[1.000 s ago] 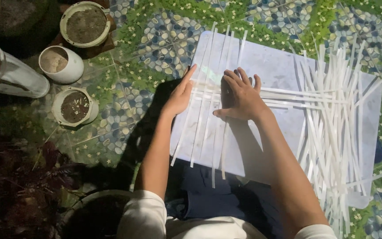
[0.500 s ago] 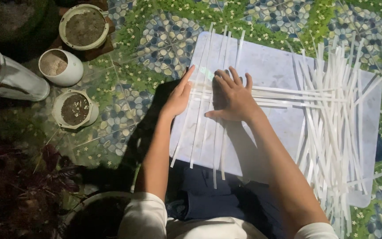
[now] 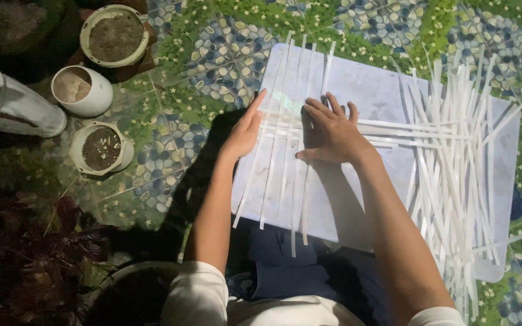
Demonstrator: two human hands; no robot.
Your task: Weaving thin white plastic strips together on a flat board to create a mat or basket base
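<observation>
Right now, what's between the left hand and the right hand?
In the head view, upright white strips on the pale board lie between the left hand and right hand, crossed by horizontal strips.

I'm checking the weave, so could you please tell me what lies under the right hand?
The right hand lies flat on crossed white strips, which rest on a pale board. How the strips interlace beneath the palm is covered.
</observation>
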